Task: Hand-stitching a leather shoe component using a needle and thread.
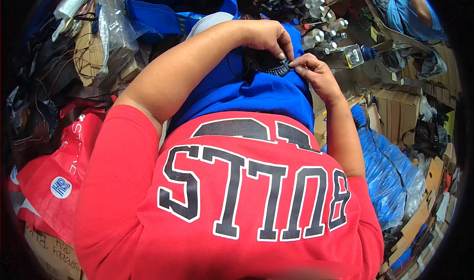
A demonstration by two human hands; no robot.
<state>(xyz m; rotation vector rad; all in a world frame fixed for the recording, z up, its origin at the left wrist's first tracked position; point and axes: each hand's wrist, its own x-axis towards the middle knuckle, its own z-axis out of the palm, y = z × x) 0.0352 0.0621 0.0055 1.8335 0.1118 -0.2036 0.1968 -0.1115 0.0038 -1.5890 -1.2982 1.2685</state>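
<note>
A black piece with a ridged, toothed-looking curved edge (270,71) lies over the blue cloth (237,89) across my lap; its exact kind is not clear. My left hand (269,37) comes over it from the far side, thumb and fingers pinched on its right end. My right hand (316,75) meets it there, thumb and forefinger closed at the same tip. Between the two pinches, the detail is too small to make out. A thin dark strand hangs at the left of the black piece.
Several bottles with white caps (323,35) stand beyond my right hand. A blue bag (182,5) lies ahead, a red bag (57,166) at left. Blue plastic-wrapped bundle (387,173) and cardboard boxes (395,104) crowd the right. Another person's arm (418,3) shows at upper right.
</note>
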